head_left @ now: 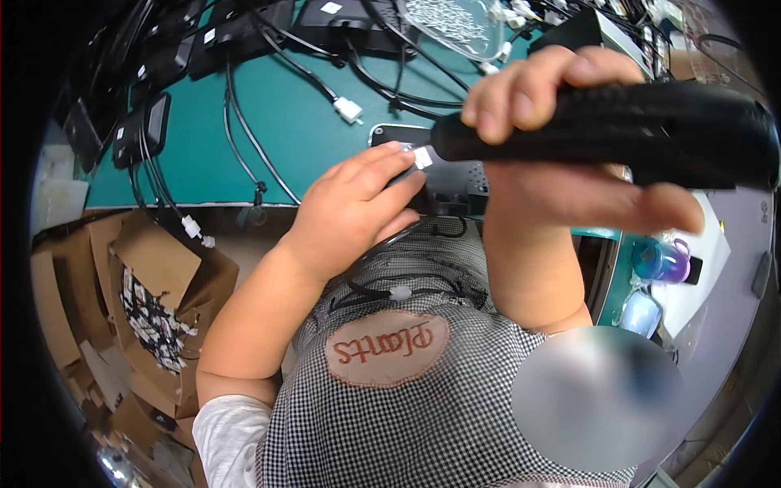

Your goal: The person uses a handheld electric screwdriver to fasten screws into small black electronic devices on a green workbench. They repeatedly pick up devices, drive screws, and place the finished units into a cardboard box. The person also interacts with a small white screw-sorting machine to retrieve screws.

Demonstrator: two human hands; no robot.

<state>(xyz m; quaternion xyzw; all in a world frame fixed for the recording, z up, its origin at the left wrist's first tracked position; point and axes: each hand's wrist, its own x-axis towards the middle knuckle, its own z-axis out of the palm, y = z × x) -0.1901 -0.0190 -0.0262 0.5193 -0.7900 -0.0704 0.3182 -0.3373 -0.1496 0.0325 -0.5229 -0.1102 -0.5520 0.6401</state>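
Observation:
A black power screwdriver [667, 130] lies across my right hand [553, 195], whose fingers wrap over its body. The tool points left, and its tip reaches a black device housing [451, 175] at the table's near edge. My left hand [350, 199] is on the left side of that housing, its fingers bent over the edge and holding it. A small white label [422, 158] shows beside the fingertips. Under the tool, part of the housing is hidden, so I cannot see whether the bit sits in a screw.
Black devices [236, 45] with cables line the back of the green table [195, 163]. A clear tray of screws [447, 24] stands at the back. One white connector [348, 110] lies mid-table. Open cardboard boxes [163, 268] stand low left; a blue-purple cup [661, 260] is at right.

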